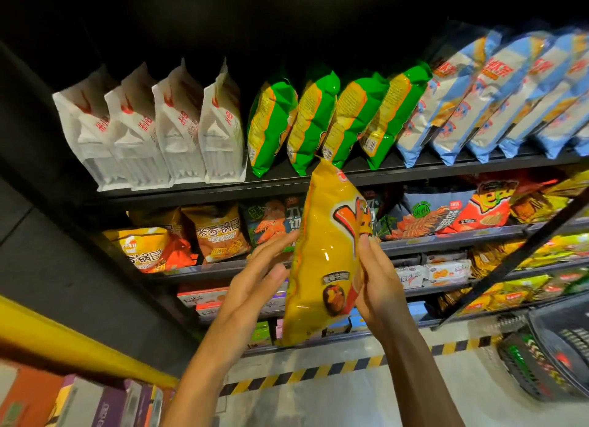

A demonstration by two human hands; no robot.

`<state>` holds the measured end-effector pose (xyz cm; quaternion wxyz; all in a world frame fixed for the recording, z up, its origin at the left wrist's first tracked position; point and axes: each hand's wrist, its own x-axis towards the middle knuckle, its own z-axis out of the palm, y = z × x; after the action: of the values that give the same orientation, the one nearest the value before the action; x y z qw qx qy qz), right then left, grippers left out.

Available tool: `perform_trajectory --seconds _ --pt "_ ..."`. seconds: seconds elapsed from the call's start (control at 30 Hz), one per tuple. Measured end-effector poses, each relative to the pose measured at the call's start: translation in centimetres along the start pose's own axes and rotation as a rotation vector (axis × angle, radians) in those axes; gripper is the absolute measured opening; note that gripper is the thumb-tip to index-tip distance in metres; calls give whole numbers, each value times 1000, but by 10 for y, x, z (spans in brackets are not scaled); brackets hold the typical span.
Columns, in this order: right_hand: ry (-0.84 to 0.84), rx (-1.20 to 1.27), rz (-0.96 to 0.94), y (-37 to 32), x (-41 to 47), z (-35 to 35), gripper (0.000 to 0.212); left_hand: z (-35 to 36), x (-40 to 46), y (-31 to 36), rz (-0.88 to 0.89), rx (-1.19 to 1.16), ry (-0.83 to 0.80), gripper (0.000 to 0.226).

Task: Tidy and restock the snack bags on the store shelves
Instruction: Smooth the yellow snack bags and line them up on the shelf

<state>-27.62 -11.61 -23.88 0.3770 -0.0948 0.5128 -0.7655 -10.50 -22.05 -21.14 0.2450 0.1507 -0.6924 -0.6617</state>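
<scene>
I hold a yellow snack bag [325, 251] upright in front of the shelves, its top just below the row of green bags [318, 120] on the top shelf [366, 179]. My right hand [379, 277] grips the bag's right edge, fingers curled behind it. My left hand [258, 267] lies with straight fingers against the bag's left side. White bags [149, 130] stand left of the green ones and blue-white bags [497, 98] lean to their right.
The lower shelves [446, 238] carry orange, dark green and red snack bags, with boxed goods beneath. A black shopping basket [554, 350] sits at the right over a floor with yellow-black hazard tape [318, 371]. A yellow rail [73, 343] and boxes lie at lower left.
</scene>
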Motion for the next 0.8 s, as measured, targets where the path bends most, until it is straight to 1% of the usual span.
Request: perform_trajectory --seconds 0.03,0.07,0.13,0.17,0.2,0.27,0.33,0.37,0.5,0.53,0.63,0.8 --pt "1 -62 -52 0 -2 1 119 -1 0 -1 -11 17 12 63" --pt "6 -141 -111 -1 -6 3 111 -3 -1 -3 -24 39 28 62" --pt "25 -279 -250 -6 -17 10 88 -4 -1 -7 -57 80 61 61" --pt "26 -340 -318 -7 -21 12 80 -3 -1 -8 -73 75 80 59" --pt "-1 -389 -369 -8 -24 15 75 0 0 -9 -79 47 106 55" --pt "-90 -423 -433 -12 -32 22 65 6 2 -12 -73 -18 224 50" --pt "-196 -388 -430 -21 -39 26 58 6 5 -18 -84 -122 399 44" --pt "-260 -388 -417 -25 -43 26 57 4 5 -19 -110 -195 457 40" --pt "-485 -547 -358 -24 -47 22 43 3 11 -24 -210 -378 580 30" --pt "-512 -559 -342 -21 -48 23 47 2 11 -25 -230 -391 598 28" --pt "-522 -571 -335 -15 -49 23 55 2 7 -22 -232 -366 558 33" --pt "-537 -518 -310 -19 -50 25 45 1 4 -21 -240 -345 565 34"
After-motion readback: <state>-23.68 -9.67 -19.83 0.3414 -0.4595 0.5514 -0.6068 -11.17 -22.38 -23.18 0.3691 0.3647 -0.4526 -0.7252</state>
